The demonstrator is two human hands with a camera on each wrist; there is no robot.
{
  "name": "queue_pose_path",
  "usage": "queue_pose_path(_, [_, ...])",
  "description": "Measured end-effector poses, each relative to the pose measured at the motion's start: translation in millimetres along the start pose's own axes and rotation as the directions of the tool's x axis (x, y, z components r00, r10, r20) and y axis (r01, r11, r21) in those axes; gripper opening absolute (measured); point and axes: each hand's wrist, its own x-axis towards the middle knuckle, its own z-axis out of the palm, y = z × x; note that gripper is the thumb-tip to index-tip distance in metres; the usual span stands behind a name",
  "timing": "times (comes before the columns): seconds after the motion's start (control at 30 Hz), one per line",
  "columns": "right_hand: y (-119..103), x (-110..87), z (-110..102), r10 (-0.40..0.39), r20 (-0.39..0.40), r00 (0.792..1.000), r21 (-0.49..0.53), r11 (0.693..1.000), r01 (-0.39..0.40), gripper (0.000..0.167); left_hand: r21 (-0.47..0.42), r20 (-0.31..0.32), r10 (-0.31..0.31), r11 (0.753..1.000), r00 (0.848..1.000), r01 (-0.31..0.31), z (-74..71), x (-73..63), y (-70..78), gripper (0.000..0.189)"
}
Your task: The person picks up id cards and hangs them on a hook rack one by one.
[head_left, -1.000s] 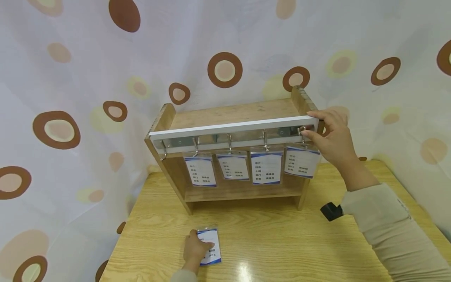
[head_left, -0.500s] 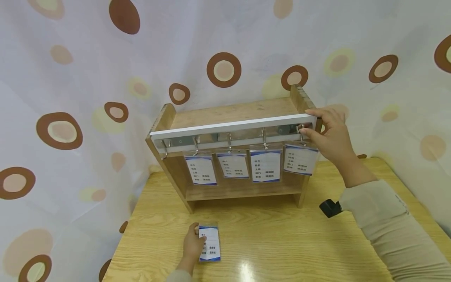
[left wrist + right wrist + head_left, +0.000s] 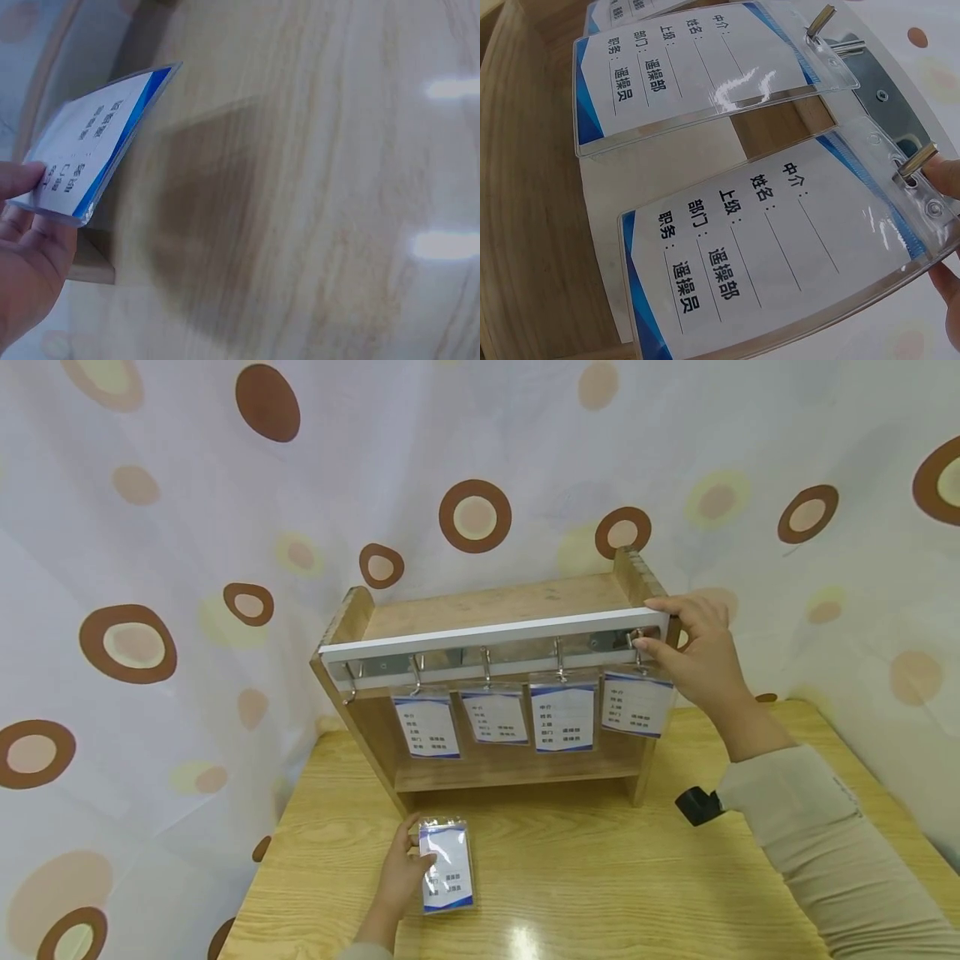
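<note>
In the head view my left hand [image 3: 400, 870] holds a clear-sleeved ID badge [image 3: 450, 877] with blue corners, thumb on its face and fingers behind. The left wrist view shows this badge [image 3: 90, 142] tilted and lifted off the table, its shadow below. My right hand [image 3: 705, 656] grips the right end of a hook rack [image 3: 517, 652], forefinger on the top edge and thumb by the last hook. Several similar badges hang from the hooks, the rightmost badge [image 3: 637, 703] just below that thumb. In the right wrist view, its slot sits over the metal hook [image 3: 919, 163].
The rack runs along the front of a wooden shelf unit [image 3: 517, 768] on a wood-grain table [image 3: 585, 877]. No badge hangs on the leftmost hook [image 3: 350, 683]. A patterned curtain [image 3: 180, 718] stands behind. A black device [image 3: 699, 806] sits at the right cuff.
My left hand has picked the badge up from the table and tilted it upward, moving slightly toward the shelf. My right hand keeps its grip at the rack's end.
</note>
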Motion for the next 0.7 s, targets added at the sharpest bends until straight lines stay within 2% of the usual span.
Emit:
queue_pose_path(0.2, [0.6,-0.4,0.2,-0.01,-0.01,1.0,0.012,1.0,0.01,0.042,-0.133,0.078,0.036,0.991,0.996,-0.025,1.5,-1.3,18.4,0.062])
queue_pose_path(0.33, [0.8,-0.7,1.1,-0.014,-0.011,1.0,0.014,1.0,0.014,0.042,-0.198,0.094,0.05,0.98,0.994,-0.031,1.0,-4.2,29.8,0.058])
queue_pose_path(0.47, [2.2,-1.2,1.3,-0.024,-0.015,1.0,0.014,1.0,0.024,0.043,-0.218,0.064,0.053,0.975,0.997,-0.038,0.7,-6.3,39.2,0.052])
queue_pose_path(0.7, [3.0,-0.8,1.2,-0.029,-0.019,0.999,0.006,1.0,0.029,0.042,-0.253,-0.027,0.063,0.965,0.998,-0.067,-1.8,-10.5,53.3,0.041])
